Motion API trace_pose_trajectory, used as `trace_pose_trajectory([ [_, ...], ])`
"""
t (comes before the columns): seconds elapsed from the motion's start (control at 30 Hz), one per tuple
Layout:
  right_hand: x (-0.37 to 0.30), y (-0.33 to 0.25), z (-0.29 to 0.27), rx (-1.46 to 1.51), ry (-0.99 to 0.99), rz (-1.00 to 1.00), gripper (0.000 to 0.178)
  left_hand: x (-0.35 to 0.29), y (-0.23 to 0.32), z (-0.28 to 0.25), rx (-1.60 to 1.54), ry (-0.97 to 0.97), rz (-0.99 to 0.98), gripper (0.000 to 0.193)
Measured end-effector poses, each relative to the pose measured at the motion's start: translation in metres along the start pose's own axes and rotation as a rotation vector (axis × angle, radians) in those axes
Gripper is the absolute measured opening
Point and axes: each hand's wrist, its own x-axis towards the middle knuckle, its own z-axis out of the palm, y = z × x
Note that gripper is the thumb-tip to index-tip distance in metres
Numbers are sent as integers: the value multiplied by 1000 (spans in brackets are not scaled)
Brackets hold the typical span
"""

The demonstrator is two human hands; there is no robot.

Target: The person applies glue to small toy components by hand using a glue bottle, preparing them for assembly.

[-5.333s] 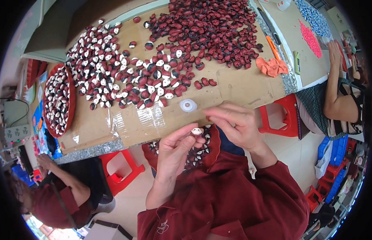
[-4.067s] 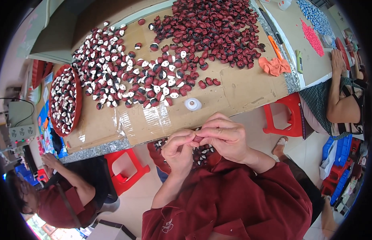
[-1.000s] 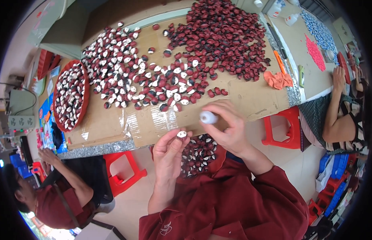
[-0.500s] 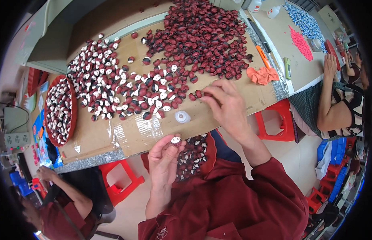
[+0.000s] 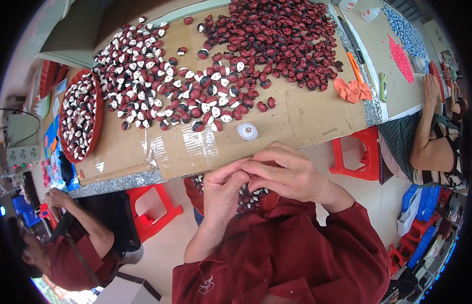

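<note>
My shirt (image 5: 286, 243): solid dark maroon, white chest logo. Loose pieces (image 5: 139, 76) on my desk: maroon, black and white. Shell heap (image 5: 281, 40): maroon plus black. Bottle (image 5: 247, 131): white, brownish tip. Side tray (image 5: 96, 121): rusty red. Cardboard (image 5: 302, 119): plain tan. Desk edge (image 5: 124, 183): speckled grey. Crumpled cloth (image 5: 352, 90): orange. 2 far piles: 1 hot pink (image 5: 400, 58), 1 blue-and-white mix (image 5: 406, 33). Right stool (image 5: 370, 147): bright red. Co-worker's apron (image 5: 395, 147) on my right: dark green check.

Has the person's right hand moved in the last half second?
Yes: the right hand has moved left and back to the cardboard's near edge, from the loose red pieces to the left hand.
</note>
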Motion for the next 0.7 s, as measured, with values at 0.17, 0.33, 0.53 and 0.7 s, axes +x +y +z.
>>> trace_pose_trajectory([
  [0.17,-9,-4,8,-32,123,88,39,-1,-11,-2,-5,21,86,25],
  [0.33,-17,4,12,-11,168,14,40,1,-14,-1,-65,-27,156,21],
  [0.53,-17,-1,13,-5,168,46,39,5,-15,-6,0,-90,282,21],
  [0.7,-19,-2,17,17,209,51,42,5,-15,-6,132,-102,416,14],
])
